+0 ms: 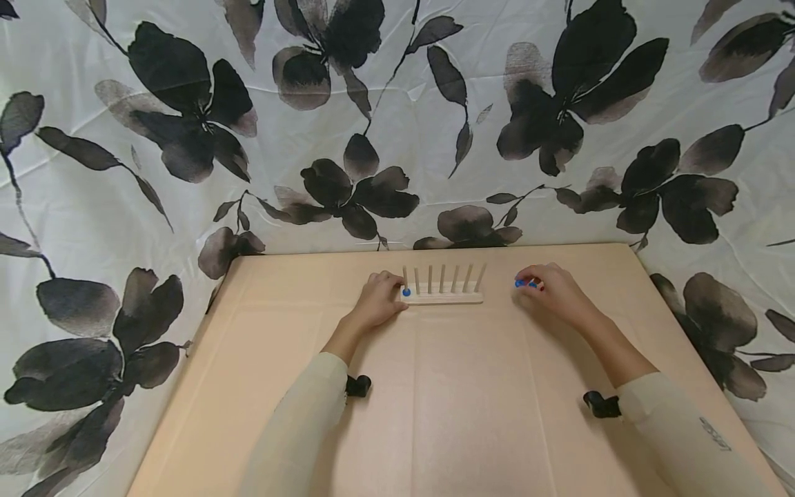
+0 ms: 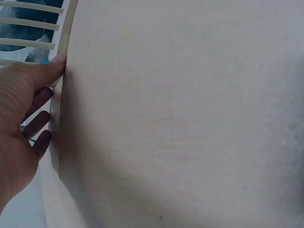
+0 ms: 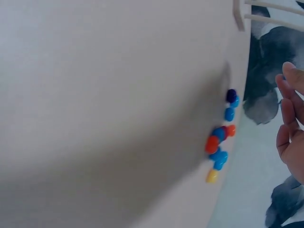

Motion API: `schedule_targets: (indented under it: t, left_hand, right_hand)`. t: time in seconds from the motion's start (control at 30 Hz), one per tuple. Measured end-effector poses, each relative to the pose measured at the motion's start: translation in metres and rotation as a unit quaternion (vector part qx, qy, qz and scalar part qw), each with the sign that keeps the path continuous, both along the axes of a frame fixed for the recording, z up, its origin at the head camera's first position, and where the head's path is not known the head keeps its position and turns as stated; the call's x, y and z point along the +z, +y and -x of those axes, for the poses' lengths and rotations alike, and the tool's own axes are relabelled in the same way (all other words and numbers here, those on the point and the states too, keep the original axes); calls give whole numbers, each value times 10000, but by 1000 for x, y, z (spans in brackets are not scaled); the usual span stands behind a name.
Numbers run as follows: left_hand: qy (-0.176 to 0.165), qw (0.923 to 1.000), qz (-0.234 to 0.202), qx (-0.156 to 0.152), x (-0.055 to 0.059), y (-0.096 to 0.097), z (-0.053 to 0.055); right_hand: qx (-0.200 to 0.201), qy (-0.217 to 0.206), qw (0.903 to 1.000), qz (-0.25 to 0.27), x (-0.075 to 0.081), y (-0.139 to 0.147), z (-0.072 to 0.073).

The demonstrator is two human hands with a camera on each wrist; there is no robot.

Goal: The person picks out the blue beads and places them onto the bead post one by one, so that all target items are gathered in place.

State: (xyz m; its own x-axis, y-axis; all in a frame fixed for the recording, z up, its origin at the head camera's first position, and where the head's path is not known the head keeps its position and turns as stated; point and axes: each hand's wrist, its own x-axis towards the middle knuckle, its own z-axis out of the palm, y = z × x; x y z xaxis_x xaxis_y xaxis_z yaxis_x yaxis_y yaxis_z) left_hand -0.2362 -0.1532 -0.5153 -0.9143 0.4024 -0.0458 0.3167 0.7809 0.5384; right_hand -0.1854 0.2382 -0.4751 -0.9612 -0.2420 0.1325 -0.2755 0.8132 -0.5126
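Nearest, pale sleeves (image 1: 298,414) w/ black wrist cams (image 1: 358,386) over the tabletop (image 1: 466,393). Farther up, btwn 11 & 12 o'clock, the L hand (image 1: 377,300) pinches the L end of the wooden peg rack (image 1: 442,299), thumb on its near side; rack sits at approx. 12, a blue bead (image 1: 406,293) low on the leftmost peg (image 1: 406,275). At approx. 1, the R hand (image 1: 553,293) hangs by loose beads (image 3: 212,144), fingers slightly bent, thumb near index, nothing visible in its grasp. Rack's prob. light & stiff, thin pegs maybe fragile, so best held by the base ends. Beads look hard, smooth, light, may roll; pinch 'em round the sides w/ fingertips. Farthest, floral cloth (image 1: 435,197).
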Motion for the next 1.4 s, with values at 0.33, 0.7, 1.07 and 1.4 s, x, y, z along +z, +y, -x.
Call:
schedule_targets:
  t: [0.33,0.7,1.07,1.4]
  left_hand:
    - [14,10000,65,-28,0,1,1]
    - [38,10000,1,-32,0,0,1]
    - [49,10000,42,-49,0,-1,1]
    - [27,10000,39,-29,0,-1,1]
  right_hand:
    - [71,188,9998,31,32,-19,17]
    - [97,445,9983,354,53,-46,26]
    - [406,512,9963,560,57,-91,38]
    - [531,217,9955,760,60,-128,44]
